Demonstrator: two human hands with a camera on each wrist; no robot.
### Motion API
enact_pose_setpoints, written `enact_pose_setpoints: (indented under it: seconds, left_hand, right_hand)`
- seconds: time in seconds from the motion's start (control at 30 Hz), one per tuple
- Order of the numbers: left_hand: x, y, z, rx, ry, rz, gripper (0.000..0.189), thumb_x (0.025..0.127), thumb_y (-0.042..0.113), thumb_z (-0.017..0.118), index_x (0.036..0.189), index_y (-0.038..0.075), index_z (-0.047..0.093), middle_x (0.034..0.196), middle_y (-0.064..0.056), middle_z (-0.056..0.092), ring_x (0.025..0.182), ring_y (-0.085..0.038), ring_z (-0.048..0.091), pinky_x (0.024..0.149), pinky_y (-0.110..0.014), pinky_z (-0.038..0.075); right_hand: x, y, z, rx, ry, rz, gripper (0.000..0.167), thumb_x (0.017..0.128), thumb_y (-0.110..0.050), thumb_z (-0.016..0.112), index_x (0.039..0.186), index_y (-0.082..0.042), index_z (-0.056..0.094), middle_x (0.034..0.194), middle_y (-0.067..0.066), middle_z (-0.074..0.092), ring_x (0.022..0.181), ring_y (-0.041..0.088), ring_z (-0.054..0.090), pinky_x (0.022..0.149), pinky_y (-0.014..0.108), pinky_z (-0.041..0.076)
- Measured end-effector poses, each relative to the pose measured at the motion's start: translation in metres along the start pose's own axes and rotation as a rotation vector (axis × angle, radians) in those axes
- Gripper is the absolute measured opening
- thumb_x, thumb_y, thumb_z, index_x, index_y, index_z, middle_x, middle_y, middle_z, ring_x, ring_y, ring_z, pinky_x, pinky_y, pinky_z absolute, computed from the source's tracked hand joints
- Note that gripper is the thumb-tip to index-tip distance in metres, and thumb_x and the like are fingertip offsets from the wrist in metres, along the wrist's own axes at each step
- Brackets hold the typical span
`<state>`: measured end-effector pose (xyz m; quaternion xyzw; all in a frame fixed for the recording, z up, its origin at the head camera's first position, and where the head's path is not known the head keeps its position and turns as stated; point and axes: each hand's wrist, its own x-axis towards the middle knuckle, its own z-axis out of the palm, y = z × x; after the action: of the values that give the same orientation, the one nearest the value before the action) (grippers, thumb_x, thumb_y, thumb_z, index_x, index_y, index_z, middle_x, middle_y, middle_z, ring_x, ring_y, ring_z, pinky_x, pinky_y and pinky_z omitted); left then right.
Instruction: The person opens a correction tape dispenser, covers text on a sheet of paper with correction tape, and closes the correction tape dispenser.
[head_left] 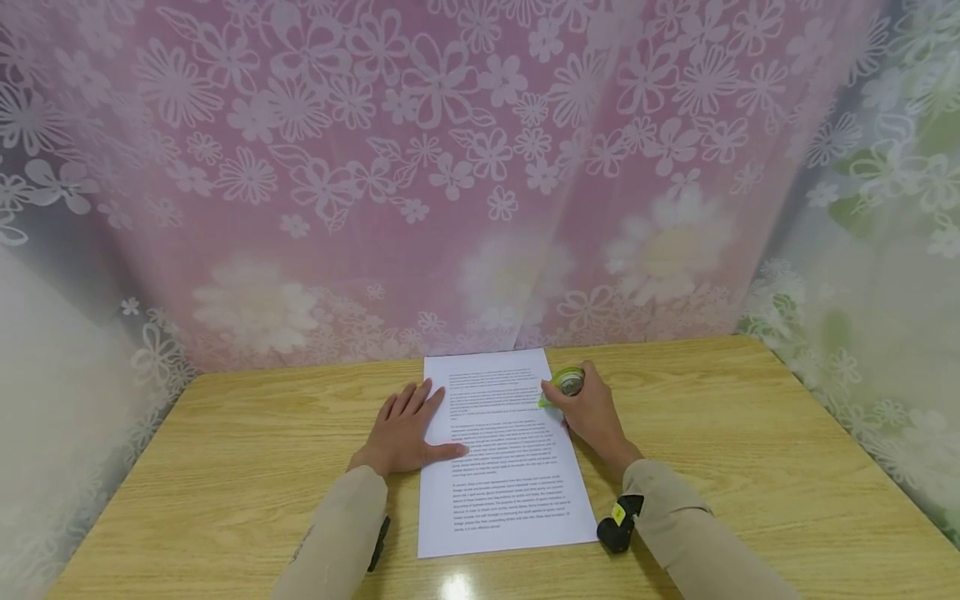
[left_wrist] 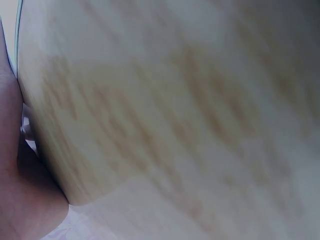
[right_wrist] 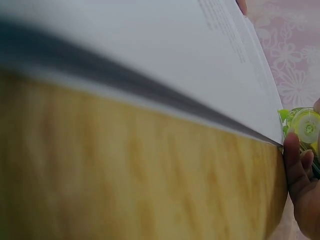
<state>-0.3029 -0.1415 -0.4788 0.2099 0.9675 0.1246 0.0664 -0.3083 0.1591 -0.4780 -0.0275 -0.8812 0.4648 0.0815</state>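
A printed sheet of paper (head_left: 510, 525) lies on the wooden table in front of me. My left hand (head_left: 401, 433) rests with spread fingers on its left edge, the thumb reaching over the text. At the opposite edge, my right hand (head_left: 596, 412) grips a green, see-through correction tape (head_left: 572, 383), its tip by the end of a text line in the upper half. The right wrist view shows the round reel inside the correction tape (right_wrist: 307, 126) and a dark gap under the near edge of the paper (right_wrist: 165, 55). Mostly blurred table fills the left wrist view.
The wood-grain table (head_left: 750, 467) extends to both sides of the paper. A pink flowered curtain (head_left: 450, 208) hangs along the back edge, and pale flowered cloth (head_left: 885, 333) borders the right side. A black wrist device (head_left: 617, 527) sits by my right cuff, over the paper's lower right corner.
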Motion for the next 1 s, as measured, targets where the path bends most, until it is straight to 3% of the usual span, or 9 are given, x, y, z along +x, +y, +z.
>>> enact_pose_setpoints:
  seconds: [0.5, 0.7, 0.8, 1.0]
  left_hand:
    - [0.0, -0.001, -0.001, 0.028, -0.009, -0.001, 0.107, 0.074, 0.079, 0.053, 0.154, 0.017, 0.019, 0.159, -0.006, 0.009, 0.144, -0.03, 0.004, 0.114, -0.049, 0.004]
    - [0.001, -0.002, 0.002, 0.0, -0.005, 0.015, 0.109, 0.073, 0.08, 0.053, 0.154, 0.016, 0.018, 0.159, -0.007, 0.008, 0.144, -0.03, 0.004, 0.113, -0.05, 0.003]
    - [0.001, -0.003, 0.004, 0.01, -0.005, 0.011, 0.11, 0.072, 0.083, 0.051, 0.155, 0.018, 0.017, 0.159, -0.006, 0.007, 0.144, -0.029, 0.003, 0.113, -0.049, 0.002]
    - [0.0, -0.003, 0.001, 0.005, -0.007, 0.013, 0.108, 0.074, 0.081, 0.052, 0.155, 0.018, 0.017, 0.159, -0.006, 0.007, 0.144, -0.03, 0.003, 0.113, -0.049, 0.002]
  right_hand:
    - [0.0, 0.005, 0.0, 0.112, -0.016, 0.015, 0.052, 0.087, -0.034, 0.071, 0.114, -0.001, 0.041, 0.094, 0.018, 0.058, 0.055, 0.019, 0.059, 0.05, 0.029, 0.053]
    - [0.004, 0.014, -0.006, 0.356, -0.002, 0.135, 0.06, 0.09, -0.043, 0.065, 0.121, 0.0, 0.039, 0.096, 0.017, 0.055, 0.061, 0.018, 0.064, 0.06, 0.029, 0.056]
    - [0.006, 0.015, -0.01, 0.485, 0.019, 0.198, 0.063, 0.089, -0.048, 0.063, 0.123, 0.0, 0.039, 0.087, 0.013, 0.053, 0.062, 0.017, 0.064, 0.064, 0.031, 0.057]
    - [0.003, 0.0, -0.009, 0.595, 0.043, 0.265, 0.061, 0.086, -0.049, 0.066, 0.118, -0.003, 0.042, 0.073, 0.007, 0.051, 0.058, 0.014, 0.063, 0.063, 0.028, 0.056]
